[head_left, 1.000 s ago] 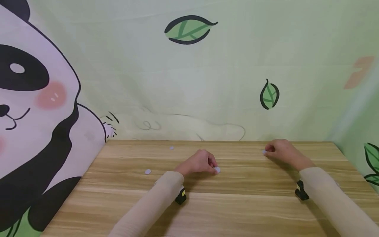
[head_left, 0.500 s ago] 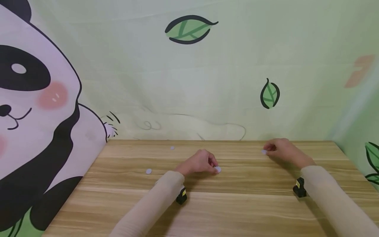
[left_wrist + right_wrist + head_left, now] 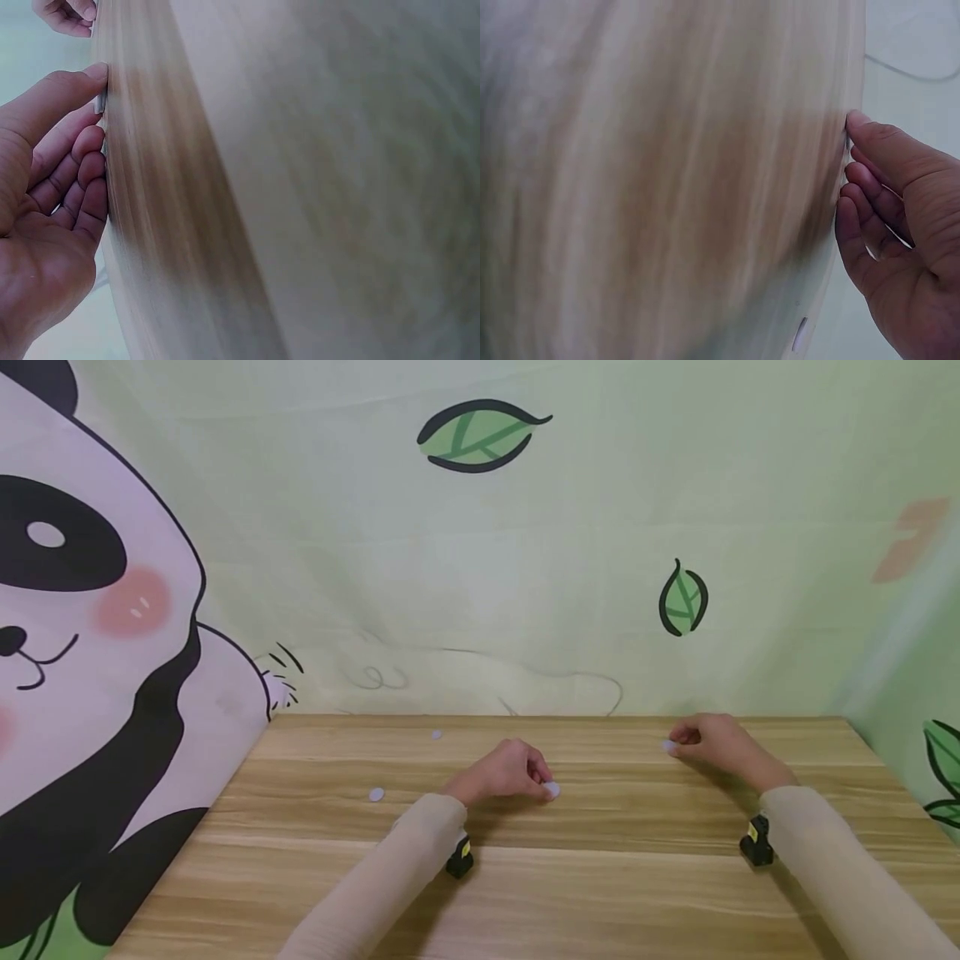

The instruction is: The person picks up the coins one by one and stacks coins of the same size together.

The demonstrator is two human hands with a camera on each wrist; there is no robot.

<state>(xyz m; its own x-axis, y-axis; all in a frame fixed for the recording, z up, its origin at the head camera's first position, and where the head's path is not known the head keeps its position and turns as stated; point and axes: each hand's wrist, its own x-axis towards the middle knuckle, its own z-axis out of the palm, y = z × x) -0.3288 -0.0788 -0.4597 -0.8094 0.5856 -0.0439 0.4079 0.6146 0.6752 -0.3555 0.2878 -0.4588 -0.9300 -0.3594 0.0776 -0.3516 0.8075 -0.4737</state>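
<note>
A wooden table [image 3: 570, 893] carries four small pale discs [image 3: 376, 794], well apart

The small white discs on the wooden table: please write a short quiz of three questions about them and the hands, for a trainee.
1. True or false: each hand touches a disc.
2. How many discs lie apart from both hands? A one, B two, C four.
3. Fill in: the free discs lie on the person's ____ side.

Key: 1 true, left hand at one disc, right hand at another. 2 B, near disc and far disc. 3 left, on the table.
</note>
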